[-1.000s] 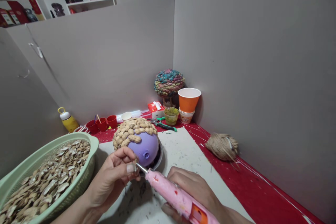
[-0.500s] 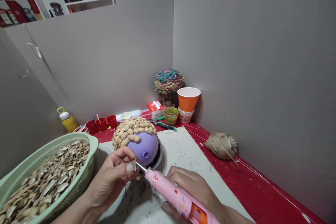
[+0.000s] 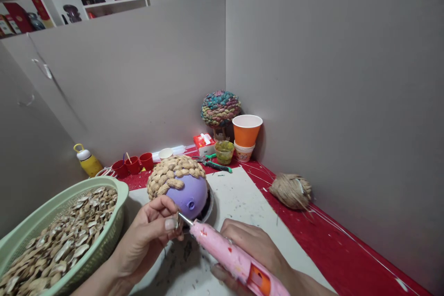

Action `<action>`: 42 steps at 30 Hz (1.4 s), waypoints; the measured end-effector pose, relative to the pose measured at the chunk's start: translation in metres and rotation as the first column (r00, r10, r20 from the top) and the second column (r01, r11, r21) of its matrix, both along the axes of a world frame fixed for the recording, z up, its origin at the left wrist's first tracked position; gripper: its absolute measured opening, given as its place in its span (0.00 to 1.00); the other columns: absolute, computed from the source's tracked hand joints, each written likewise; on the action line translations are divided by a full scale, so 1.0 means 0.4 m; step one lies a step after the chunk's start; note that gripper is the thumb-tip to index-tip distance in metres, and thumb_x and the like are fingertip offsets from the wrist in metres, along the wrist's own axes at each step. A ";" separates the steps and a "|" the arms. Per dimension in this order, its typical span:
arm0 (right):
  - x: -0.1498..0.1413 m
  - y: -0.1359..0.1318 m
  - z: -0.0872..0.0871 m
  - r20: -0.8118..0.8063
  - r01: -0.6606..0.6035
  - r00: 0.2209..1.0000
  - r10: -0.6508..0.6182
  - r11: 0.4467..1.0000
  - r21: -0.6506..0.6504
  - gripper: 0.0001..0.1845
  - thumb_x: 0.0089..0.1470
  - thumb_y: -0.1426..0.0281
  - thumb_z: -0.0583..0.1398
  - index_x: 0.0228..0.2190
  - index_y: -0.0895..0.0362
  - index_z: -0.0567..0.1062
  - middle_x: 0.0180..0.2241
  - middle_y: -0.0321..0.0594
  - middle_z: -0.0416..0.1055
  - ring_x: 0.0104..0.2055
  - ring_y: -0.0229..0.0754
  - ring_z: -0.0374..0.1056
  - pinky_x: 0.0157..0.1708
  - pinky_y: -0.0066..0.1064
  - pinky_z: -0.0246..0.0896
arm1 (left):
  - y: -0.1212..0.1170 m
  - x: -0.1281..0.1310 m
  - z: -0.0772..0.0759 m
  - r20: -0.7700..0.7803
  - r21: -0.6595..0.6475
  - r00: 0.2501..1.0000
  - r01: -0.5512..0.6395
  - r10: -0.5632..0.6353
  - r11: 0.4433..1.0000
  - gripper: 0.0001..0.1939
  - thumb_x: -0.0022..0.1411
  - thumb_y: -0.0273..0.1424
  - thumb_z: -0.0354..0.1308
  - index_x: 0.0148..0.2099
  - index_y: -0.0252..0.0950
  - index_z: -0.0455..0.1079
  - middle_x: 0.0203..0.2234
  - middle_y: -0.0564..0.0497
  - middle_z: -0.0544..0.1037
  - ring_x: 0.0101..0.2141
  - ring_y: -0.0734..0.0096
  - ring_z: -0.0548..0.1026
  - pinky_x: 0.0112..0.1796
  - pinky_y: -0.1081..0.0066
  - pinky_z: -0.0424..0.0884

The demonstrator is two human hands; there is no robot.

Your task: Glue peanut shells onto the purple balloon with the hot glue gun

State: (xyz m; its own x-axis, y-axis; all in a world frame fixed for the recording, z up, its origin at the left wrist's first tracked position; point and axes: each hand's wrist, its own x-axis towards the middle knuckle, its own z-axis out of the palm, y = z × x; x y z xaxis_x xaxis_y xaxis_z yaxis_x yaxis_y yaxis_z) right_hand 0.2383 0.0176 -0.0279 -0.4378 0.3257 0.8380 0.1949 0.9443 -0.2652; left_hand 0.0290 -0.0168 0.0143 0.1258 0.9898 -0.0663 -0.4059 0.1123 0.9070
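Note:
My right hand [image 3: 253, 249] is wrapped round a pink hot glue gun [image 3: 225, 254], its metal nozzle pointing up and left. In a pinch, my left hand [image 3: 149, 226] holds a small peanut shell [image 3: 178, 219], mostly hidden by the fingers, with the nozzle tip at it. Just beyond both hands sits a purple balloon [image 3: 189, 192], its knot towards me. Peanut shells [image 3: 169, 173] cover its top and left side in rows. The balloon rests in a dark round dish [image 3: 210, 208], partly hidden behind it.
A green basket [image 3: 123, 194] full of peanut shells stands at the left. Behind lie pliers [image 3: 218, 166], red cups [image 3: 133, 165], a plastic tub [image 3: 224, 151], an orange paper cup [image 3: 247, 132] and a coloured shell-covered tree [image 3: 220, 108]. A twine ball [image 3: 291, 191] lies right.
The view has shifted very slightly. Both hands keep nearly the same pose, with the glue gun's nozzle still at the shell.

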 end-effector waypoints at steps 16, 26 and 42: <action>0.009 -0.004 0.007 0.014 -0.045 0.999 0.047 0.997 -0.070 0.16 0.66 0.66 0.51 0.25 0.54 0.59 0.21 0.31 0.59 0.20 0.33 0.56 0.22 0.24 0.52 | 0.002 -0.001 0.001 0.004 -0.006 1.000 0.018 -0.018 1.000 0.09 0.48 0.27 0.71 0.33 0.36 0.75 0.25 0.54 0.73 0.26 0.77 0.70 0.31 0.75 0.69; 0.006 -0.009 0.022 0.007 -0.049 0.999 0.050 0.996 -0.079 0.16 0.66 0.65 0.50 0.25 0.54 0.59 0.20 0.30 0.58 0.20 0.33 0.55 0.21 0.24 0.52 | -0.002 0.002 0.011 0.022 -0.008 1.000 0.011 -0.011 1.000 0.09 0.48 0.27 0.71 0.32 0.35 0.75 0.24 0.54 0.73 0.25 0.78 0.69 0.30 0.76 0.68; 0.007 -0.008 0.022 -0.009 -0.083 0.997 0.082 0.991 -0.109 0.15 0.66 0.66 0.52 0.26 0.55 0.61 0.21 0.31 0.60 0.21 0.33 0.55 0.20 0.24 0.52 | -0.002 -0.006 0.002 0.030 -0.001 0.999 0.031 -0.031 1.000 0.09 0.49 0.27 0.70 0.34 0.35 0.74 0.26 0.54 0.73 0.26 0.77 0.70 0.31 0.76 0.67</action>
